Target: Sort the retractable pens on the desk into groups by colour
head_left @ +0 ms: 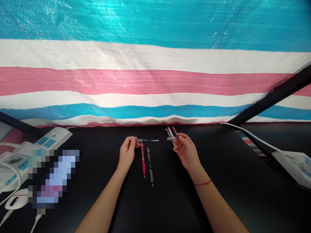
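My left hand [127, 149] is closed in a pinch on the grey grip section of a pen [139, 140]. A thin refill [152, 140] sticks out of it to the right. My right hand [186, 149] pinches a clear pen barrel [172, 138], its end facing the refill across a gap. On the table between my hands lie a red pen [143, 161] and, beside it, a dark pen with a grey grip [150, 168]. Several more pens [169, 130] lie behind the right hand's fingers, partly hidden by them.
The black table [170, 207] runs back to a striped plastic sheet [150, 81]. At left are a white power strip [54, 137], a blurred-out phone [59, 174] and a white round device [17, 199] with cables. Another power strip [291, 165] and a white cable [252, 132] are at right.
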`<state>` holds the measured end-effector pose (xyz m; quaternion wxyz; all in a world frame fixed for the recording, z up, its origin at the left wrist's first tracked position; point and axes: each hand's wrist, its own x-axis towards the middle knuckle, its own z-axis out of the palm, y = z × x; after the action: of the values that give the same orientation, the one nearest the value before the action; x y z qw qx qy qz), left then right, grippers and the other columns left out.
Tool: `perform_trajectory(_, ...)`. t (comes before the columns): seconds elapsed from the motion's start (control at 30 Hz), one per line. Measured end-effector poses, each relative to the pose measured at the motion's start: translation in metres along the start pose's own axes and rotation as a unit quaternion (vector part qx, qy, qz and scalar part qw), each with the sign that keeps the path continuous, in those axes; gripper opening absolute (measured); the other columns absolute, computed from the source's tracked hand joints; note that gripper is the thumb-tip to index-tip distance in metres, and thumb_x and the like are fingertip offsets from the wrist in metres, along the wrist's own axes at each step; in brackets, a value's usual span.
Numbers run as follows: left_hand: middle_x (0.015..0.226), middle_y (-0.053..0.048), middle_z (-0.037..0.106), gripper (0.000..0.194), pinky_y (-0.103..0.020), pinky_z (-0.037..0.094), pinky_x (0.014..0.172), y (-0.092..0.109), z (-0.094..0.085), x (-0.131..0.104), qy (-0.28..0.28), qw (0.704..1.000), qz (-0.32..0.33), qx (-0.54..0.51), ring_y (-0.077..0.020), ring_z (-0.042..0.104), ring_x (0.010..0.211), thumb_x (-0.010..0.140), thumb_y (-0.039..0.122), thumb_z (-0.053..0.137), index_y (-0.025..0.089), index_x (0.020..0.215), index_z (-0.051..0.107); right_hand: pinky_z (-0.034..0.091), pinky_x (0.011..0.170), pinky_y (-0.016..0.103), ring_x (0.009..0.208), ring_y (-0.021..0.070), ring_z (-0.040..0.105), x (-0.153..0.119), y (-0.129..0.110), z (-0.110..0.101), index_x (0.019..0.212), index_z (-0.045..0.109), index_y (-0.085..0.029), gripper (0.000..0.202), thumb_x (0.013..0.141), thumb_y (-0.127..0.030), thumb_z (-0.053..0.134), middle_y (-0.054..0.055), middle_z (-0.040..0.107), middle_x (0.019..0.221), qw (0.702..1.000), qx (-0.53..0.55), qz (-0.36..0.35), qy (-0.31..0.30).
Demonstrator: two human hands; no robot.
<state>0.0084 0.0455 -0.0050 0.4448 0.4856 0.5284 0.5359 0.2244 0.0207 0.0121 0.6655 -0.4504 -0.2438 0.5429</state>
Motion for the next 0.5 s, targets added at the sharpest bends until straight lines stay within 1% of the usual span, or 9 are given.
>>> perform_trajectory(0.13,0.065,0.0,0.065,0.038,-0.029,0.051,0.07,0.0006,0.0004,0.0001,0.002,1.0,0.001,-0.004,-0.0164,0.065,0.066,0.077,0.054,0.06,0.018,0.084,0.063,0.032,0.04,0.021,0.044,0.0087,0.042,-0.0005,0.0016,-0.0009,0.082,0.057,-0.024,0.018,0.071,-0.035,0.065,-0.005,0.053,0.06,0.996,0.029,0.048,-0.065)
perform_trajectory(0.2,0.065,0.0,0.065,0.038,-0.028,0.051,0.07,0.0012,0.0005,-0.0003,0.002,1.0,-0.001,-0.004,-0.016,0.065,0.066,0.077,0.055,0.06,0.017,0.084,0.064,0.032,0.04,0.022,0.043,0.0086,0.04,-0.0006,0.002,-0.0011,0.082,0.057,-0.024,0.016,0.071,-0.034,0.064,-0.005,0.051,0.059,0.994,0.04,0.061,-0.079)
perform_trajectory(0.37,0.067,0.0,0.064,0.038,-0.028,0.05,0.07,0.0023,0.0002,-0.0011,-0.001,1.0,-0.006,-0.003,-0.0155,0.064,0.067,0.077,0.055,0.059,0.018,0.084,0.063,0.032,0.041,0.021,0.044,0.0083,0.04,-0.0008,0.0011,-0.0007,0.079,0.06,-0.022,0.012,0.069,-0.028,0.061,-0.004,0.051,0.059,0.99,0.08,0.097,-0.059)
perform_trajectory(0.5,0.067,0.0,0.064,0.039,-0.028,0.051,0.069,0.0026,0.0004,-0.0008,0.0,1.0,-0.001,-0.001,-0.0157,0.064,0.067,0.077,0.055,0.059,0.018,0.084,0.064,0.032,0.041,0.022,0.044,0.0089,0.04,-0.0003,0.0016,-0.0016,0.079,0.059,-0.022,0.012,0.069,-0.028,0.06,-0.004,0.051,0.06,0.991,0.073,0.089,-0.066)
